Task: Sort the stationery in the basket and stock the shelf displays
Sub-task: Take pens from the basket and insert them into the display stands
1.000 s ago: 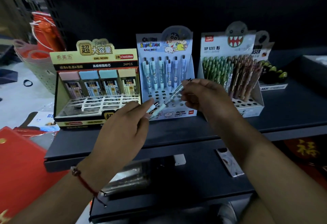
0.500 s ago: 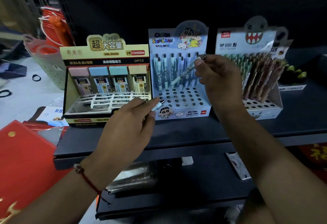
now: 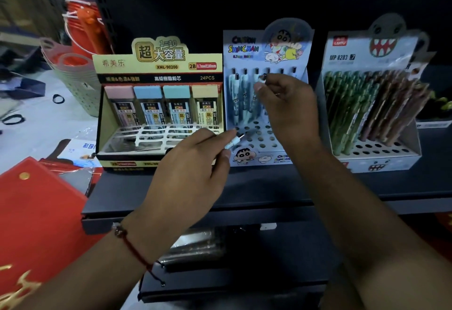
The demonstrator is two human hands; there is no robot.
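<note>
We put pale blue pens in the cartoon display (image 3: 266, 47).
Our right hand (image 3: 288, 106) pinches one pen (image 3: 263, 79) (upright); our left hand (image 3: 190, 175) pinches another pen (image 3: 233, 142).

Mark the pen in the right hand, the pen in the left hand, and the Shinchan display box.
right-hand pen (image 3: 263, 78), head view, its top end.
left-hand pen (image 3: 234, 140), head view, its barrel.
Shinchan display box (image 3: 244, 49), head view, header card.

The lead refill box (image 3: 159, 104) reads "XML-90200", "2B 0.7mmX100mm", "24PCS", "1=10" and "超大容量". The cartoon pen stand (image 3: 265, 99) says "CRAYON SHINCHAN". The monster pen stand (image 3: 369, 104) carries "MP 8283" and a red tag too blurred to read surely.
</note>
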